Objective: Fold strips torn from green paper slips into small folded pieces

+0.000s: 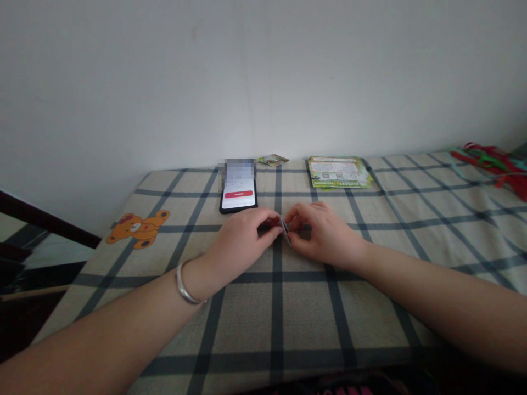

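Between my two hands is a small, thin, folded piece that looks like printed paper (284, 230), seen nearly edge-on. My left hand (247, 233), with a silver bangle on its wrist, pinches it from the left between thumb and fingers. From the other side, the thumb and curled fingers of my right hand (323, 233) grip the same piece. Both hands are low over the checked tablecloth (247, 323). Just beyond my left hand lies a phone (239, 189) with its screen lit and partly blurred out.
By the wall (263, 82) lies a small folded paper shape (273, 159). A stack of green printed leaflets (340, 172) is to its right. Red and green cloth or ribbon (500, 164) lies at the far right. A bear figure (139, 227) marks the cloth at left.
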### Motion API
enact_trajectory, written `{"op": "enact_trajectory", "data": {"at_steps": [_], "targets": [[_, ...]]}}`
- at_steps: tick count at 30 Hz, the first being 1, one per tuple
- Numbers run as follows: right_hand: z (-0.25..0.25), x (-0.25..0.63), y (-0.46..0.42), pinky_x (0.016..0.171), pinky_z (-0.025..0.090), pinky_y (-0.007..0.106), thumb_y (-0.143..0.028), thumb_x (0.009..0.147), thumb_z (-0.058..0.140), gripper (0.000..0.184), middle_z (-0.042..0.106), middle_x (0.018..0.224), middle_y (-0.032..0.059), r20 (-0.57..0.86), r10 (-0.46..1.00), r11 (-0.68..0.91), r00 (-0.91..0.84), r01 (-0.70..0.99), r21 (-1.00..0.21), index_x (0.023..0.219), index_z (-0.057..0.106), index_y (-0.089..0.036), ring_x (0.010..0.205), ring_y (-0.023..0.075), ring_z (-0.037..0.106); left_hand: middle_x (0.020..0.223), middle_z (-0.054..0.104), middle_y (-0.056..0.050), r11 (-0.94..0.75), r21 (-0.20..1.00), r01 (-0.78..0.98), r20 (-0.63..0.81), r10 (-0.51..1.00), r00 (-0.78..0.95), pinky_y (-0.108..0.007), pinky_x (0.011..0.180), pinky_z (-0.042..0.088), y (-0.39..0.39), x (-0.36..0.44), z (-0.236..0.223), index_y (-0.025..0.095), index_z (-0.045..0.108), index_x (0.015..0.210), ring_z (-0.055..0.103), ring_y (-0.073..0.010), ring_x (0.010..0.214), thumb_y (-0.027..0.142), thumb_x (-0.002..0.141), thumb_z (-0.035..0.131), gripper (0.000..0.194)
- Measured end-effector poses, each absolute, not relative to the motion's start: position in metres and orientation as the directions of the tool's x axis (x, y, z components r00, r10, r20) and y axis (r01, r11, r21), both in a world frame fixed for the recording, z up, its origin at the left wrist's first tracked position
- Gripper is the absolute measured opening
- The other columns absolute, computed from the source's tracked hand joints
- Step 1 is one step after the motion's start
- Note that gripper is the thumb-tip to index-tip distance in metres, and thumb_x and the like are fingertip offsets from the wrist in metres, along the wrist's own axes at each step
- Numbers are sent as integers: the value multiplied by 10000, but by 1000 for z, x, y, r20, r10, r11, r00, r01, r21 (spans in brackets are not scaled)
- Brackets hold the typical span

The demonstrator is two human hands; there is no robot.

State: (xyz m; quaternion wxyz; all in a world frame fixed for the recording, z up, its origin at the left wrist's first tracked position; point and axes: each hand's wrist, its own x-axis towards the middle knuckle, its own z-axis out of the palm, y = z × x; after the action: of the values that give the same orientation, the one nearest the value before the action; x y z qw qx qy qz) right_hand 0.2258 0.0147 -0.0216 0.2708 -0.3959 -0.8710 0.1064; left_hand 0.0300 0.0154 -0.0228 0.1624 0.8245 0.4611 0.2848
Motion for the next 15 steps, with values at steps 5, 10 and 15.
{"op": "enact_trajectory", "data": {"at_steps": [5,10,15], "targets": [[-22,226,15,822,415,320,-188,770,605,216,678,790,-20,409,736,676,-539,623,-395,974,533,-190,761,144,624,918,700,-5,-535,575,619,338,844,416,-317,769,521,16,29,-25,199,635,973,657,-161,848,239,852,627,128],[-21,225,14,825,419,324,-191,775,597,218,676,804,-11,411,727,686,-551,612,-394,981,526,-189,761,146,617,904,698,-5,-543,595,593,350,839,418,-316,767,522,16,28,-25,199,647,950,650,-154,833,239,846,632,112],[-20,224,14,822,420,316,-176,761,592,211,670,798,-2,426,710,703,-561,603,-378,963,530,-176,755,141,611,877,685,1,-554,594,583,348,831,434,-303,743,503,15,30,-22,196,640,899,634,-152,815,236,837,639,74]]}}
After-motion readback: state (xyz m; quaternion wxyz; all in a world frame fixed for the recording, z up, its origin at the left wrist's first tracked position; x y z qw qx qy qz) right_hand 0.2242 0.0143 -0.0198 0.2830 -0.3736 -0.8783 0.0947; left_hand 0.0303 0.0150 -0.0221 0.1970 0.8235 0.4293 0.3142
